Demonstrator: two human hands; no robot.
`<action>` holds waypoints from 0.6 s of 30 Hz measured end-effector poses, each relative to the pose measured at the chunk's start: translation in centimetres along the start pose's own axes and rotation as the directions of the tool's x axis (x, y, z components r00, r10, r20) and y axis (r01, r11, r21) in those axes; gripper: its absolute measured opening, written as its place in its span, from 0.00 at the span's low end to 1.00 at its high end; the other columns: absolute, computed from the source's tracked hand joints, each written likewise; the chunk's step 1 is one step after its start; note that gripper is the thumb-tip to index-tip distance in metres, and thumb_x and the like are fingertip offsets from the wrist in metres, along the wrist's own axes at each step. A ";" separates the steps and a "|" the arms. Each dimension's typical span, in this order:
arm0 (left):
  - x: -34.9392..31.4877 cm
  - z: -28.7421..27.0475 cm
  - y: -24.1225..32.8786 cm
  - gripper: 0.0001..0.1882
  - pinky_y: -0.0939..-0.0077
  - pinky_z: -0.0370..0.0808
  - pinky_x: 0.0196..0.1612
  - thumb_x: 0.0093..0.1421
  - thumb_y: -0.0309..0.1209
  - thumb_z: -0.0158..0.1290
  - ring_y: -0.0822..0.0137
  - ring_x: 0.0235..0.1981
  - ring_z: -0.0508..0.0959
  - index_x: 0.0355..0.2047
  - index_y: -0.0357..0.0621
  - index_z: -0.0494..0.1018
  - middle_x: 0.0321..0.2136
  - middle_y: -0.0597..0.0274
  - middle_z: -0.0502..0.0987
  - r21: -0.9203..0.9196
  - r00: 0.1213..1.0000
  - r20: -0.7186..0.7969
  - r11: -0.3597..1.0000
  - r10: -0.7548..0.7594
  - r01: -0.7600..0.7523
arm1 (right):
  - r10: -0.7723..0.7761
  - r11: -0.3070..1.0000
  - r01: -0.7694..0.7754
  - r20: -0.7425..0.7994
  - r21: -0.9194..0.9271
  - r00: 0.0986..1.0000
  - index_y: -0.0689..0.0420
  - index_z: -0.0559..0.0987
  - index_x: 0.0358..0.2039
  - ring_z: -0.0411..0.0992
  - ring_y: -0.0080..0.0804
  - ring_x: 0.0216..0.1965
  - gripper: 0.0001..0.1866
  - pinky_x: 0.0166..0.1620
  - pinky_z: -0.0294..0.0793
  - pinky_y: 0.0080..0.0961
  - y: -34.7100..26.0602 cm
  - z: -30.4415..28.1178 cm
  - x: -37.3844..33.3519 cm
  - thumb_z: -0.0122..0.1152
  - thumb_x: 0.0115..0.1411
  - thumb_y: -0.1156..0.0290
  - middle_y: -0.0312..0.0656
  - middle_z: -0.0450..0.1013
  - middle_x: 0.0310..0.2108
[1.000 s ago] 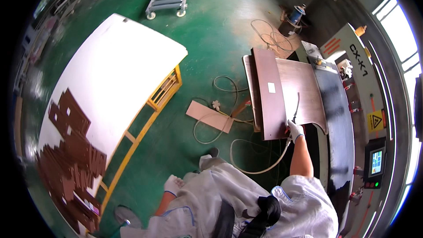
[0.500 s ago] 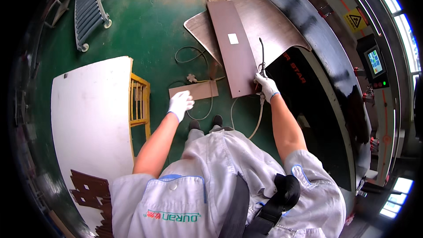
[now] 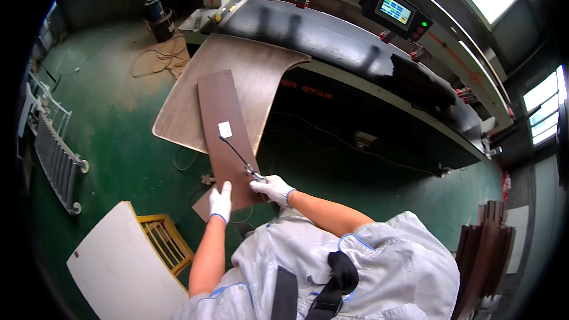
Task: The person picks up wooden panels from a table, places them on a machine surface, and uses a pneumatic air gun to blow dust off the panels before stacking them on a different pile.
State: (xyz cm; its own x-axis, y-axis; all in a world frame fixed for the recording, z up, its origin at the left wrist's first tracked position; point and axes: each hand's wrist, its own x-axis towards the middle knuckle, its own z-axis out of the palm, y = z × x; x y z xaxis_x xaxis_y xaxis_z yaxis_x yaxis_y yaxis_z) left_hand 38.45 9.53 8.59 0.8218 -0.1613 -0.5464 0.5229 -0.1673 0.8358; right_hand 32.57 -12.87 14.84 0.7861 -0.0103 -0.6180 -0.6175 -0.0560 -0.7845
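Note:
A long brown board (image 3: 224,106) with a white label (image 3: 224,129) rests on a wider brown-grey worktop (image 3: 178,112), its near end jutting toward me. At its near left corner my left hand (image 3: 220,203), in a white glove, grips the edge, thumb on top; the other fingers are partly hidden. My right hand (image 3: 274,189), also gloved, is closed round an air blow gun (image 3: 255,173). The gun's thin black nozzle (image 3: 234,149) slants up and left over the board, near the label.
A long machine with a dark bed (image 3: 332,41) and a control screen (image 3: 395,10) stands beyond the worktop. At lower left are a white panel (image 3: 127,266) and a yellow frame (image 3: 169,240). A roller conveyor (image 3: 54,151) stands far left; brown boards (image 3: 486,255) lean at right.
My left hand has come across to the board's near left corner. My right hand has brought the blow gun over the board's near end. The view has turned toward the machine.

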 end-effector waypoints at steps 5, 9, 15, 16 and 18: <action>1.8 1.6 -1.9 0.52 0.56 0.64 0.70 0.64 0.62 0.54 0.41 0.70 0.65 0.68 0.22 0.59 0.68 0.30 0.63 0.146 0.980 -0.199 0.989 -0.003 0.032 | -0.042 0.986 0.043 0.005 -0.161 0.999 0.57 0.83 0.33 0.66 0.21 0.29 0.18 0.33 0.67 0.28 -2.7 -1.1 1.2 0.68 0.64 0.53 0.31 0.73 0.27; -0.8 1.8 -1.3 0.30 0.45 0.76 0.45 0.67 0.56 0.48 0.43 0.42 0.82 0.39 0.36 0.80 0.39 0.36 0.81 0.379 0.950 -0.255 0.922 0.181 -0.074 | -0.020 0.975 0.022 0.009 -0.223 1.000 0.54 0.85 0.35 0.71 0.23 0.30 0.17 0.33 0.71 0.30 -1.5 -0.8 5.7 0.70 0.62 0.52 0.33 0.76 0.29; -13.7 1.4 -9.9 0.19 0.75 0.69 0.22 0.69 0.49 0.57 0.74 0.21 0.71 0.40 0.45 0.74 0.26 0.68 0.72 -0.571 0.922 -0.343 0.819 -0.178 -0.054 | 0.043 0.933 0.018 0.161 -0.359 0.986 0.52 0.72 0.21 0.60 0.26 0.07 0.22 0.12 0.56 0.27 -2.5 -5.1 3.3 0.62 0.66 0.53 0.34 0.62 0.10; -16.9 0.6 -11.8 0.17 0.76 0.68 0.21 0.69 0.47 0.57 0.74 0.20 0.70 0.36 0.46 0.73 0.24 0.69 0.71 -0.656 0.863 -0.424 0.750 -0.275 -0.084 | 0.021 0.857 0.090 0.209 -0.507 0.978 0.53 0.72 0.22 0.62 0.27 0.08 0.20 0.12 0.58 0.27 -3.9 -4.3 0.0 0.61 0.67 0.55 0.35 0.63 0.10; -22.6 -1.3 -16.6 0.14 0.77 0.66 0.19 0.68 0.42 0.57 0.75 0.17 0.69 0.30 0.48 0.72 0.21 0.71 0.69 -0.767 0.750 -0.492 0.628 -0.442 -0.133 | 0.110 0.792 0.104 0.308 -0.602 0.945 0.54 0.72 0.23 0.65 0.28 0.10 0.17 0.14 0.62 0.27 -3.7 -3.1 -3.5 0.60 0.66 0.58 0.39 0.68 0.13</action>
State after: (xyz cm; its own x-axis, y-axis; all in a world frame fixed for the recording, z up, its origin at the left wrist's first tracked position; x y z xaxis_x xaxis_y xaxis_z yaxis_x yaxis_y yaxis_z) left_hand 11.49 17.26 7.19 0.4964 0.4317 -0.7532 0.3925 0.6623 0.6382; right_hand 32.12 -15.70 20.05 0.6666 0.2913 -0.6861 -0.3918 -0.6461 -0.6550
